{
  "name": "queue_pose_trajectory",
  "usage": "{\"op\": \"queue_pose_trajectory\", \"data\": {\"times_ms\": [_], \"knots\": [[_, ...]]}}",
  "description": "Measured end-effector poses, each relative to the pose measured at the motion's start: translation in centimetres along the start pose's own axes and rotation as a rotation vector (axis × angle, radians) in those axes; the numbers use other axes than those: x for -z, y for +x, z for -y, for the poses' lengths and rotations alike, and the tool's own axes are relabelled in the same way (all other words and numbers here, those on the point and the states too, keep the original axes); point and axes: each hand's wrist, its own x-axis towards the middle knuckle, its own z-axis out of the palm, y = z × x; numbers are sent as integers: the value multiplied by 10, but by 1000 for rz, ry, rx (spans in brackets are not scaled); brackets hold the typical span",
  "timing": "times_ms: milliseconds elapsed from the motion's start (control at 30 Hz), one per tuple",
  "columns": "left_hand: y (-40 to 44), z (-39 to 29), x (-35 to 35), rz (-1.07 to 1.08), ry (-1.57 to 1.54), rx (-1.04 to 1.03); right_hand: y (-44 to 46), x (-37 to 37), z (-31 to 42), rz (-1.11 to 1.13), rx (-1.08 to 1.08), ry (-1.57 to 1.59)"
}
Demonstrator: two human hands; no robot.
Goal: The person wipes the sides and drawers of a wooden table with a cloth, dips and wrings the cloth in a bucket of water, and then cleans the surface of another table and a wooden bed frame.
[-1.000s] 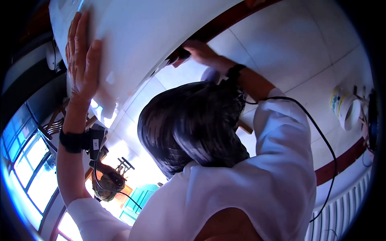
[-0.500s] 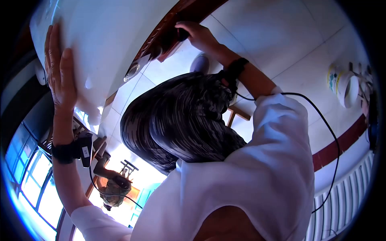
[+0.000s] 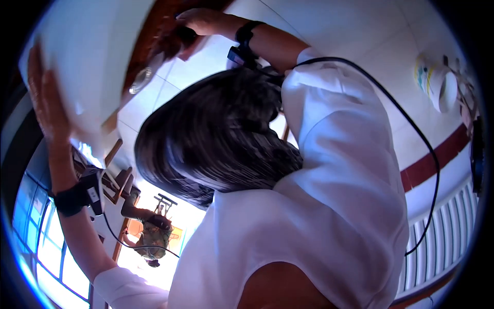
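My left hand [image 3: 50, 105], slightly blurred, lies against the glossy white tabletop [image 3: 98, 51] at the left with its fingers stretched out. At the top, my right hand [image 3: 198, 21] is by the table's red-brown wooden edge [image 3: 146, 38]. Its fingers are curled on a small dark thing [image 3: 185, 36], too blurred to name. A shiny round piece [image 3: 140, 80] shows below the wooden edge. Black straps with small devices are on both wrists.
My legs in dark patterned trousers [image 3: 211, 134] are bent in the middle. A white bucket [image 3: 437, 85] stands on the tiled floor [image 3: 355, 31] at the right, above a white radiator [image 3: 437, 242]. Another person [image 3: 154, 232] is farther off, near a stool. A black cable crosses my right sleeve.
The view has shifted, and the tabletop and both hands now appear farther left. My right hand remains near the wooden edge, and my left hand stays spread against the tabletop.
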Motion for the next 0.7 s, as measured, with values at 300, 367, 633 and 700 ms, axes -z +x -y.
{"op": "queue_pose_trajectory", "data": {"times_ms": [300, 367, 633, 700], "knots": [[-2, 5, 23, 147, 98, -206, -39, 35, 5, 202, 103, -120], [3, 0, 19, 114, 156, -293, -20, 22, 32, 77, -245, -78], [-10, -2, 1, -14, -71, 160, 0, 26, 68, -65, -609, 594], [-4, -19, 2, -15, -143, 396, 8, 36, 80, -119, -504, 547]]}}
